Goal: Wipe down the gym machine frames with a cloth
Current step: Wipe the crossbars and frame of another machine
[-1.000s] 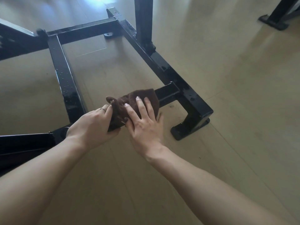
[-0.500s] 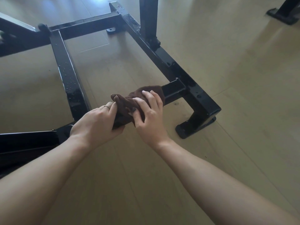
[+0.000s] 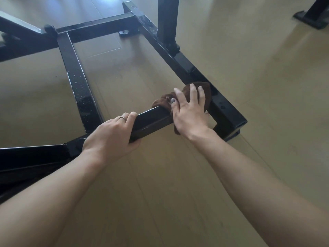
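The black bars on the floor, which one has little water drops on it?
The long bar left of the hands, running away from the person. Droplets speckle its top, while the near crossbar gripped by the left hand looks smooth and dry.

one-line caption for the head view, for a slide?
Right hand presses a brown cloth along a black frame bar near the corner, while the left hand grips the same bar.

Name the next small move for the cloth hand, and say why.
Probably slide the cloth the last bit right into the corner joint. The right hand presses it on the near bar, almost at that joint, while the left hand grips the bar.
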`<state>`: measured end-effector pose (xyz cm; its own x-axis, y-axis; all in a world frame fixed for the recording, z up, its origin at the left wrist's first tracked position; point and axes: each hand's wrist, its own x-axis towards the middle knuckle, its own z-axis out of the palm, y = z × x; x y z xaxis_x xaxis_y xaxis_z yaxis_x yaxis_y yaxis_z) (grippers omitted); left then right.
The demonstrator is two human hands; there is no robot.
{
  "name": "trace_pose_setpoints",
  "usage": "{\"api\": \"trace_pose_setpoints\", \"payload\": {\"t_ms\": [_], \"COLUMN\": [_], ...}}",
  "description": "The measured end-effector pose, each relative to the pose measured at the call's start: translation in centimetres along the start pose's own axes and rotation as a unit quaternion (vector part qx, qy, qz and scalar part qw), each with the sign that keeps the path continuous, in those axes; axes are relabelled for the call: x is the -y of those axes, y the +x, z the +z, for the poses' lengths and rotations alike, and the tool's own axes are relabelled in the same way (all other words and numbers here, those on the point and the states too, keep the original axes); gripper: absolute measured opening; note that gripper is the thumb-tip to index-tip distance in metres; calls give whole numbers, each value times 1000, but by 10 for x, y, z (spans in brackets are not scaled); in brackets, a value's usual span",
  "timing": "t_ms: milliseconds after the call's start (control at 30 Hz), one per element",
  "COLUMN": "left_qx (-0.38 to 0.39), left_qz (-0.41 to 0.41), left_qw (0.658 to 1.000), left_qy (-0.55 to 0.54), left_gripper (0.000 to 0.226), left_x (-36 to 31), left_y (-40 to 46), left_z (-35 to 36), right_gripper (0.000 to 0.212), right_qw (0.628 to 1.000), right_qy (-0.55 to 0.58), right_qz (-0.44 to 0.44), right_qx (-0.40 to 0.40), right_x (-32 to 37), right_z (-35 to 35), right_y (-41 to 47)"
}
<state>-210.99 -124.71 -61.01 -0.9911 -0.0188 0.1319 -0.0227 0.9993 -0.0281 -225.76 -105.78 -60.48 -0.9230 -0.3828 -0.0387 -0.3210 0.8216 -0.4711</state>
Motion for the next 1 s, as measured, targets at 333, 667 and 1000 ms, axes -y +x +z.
{"api": "trace_pose_setpoints", "payload": {"t_ms": [333,667,1000], "left_qx": [-2,-5,-11], "left_qz": [-5,-3,0], "left_qw": [1000,1000,1000], "left_qy": [8,20,6], "left_gripper": [62,64,59], "left_x": [-1,-1,-1], "left_y": [0,0,0], "left_z": [-1,0,-1], "right_gripper": [36,23,24], "right_qw": [987,964,972], "right_qy": [150,227,125], "right_qz": [-24,-68,-51], "right_qx": [-59,-122,-192], "right_x": [32,10,-1], "right_z": [26,37,32], "right_y": [-32,-20,-8]}}
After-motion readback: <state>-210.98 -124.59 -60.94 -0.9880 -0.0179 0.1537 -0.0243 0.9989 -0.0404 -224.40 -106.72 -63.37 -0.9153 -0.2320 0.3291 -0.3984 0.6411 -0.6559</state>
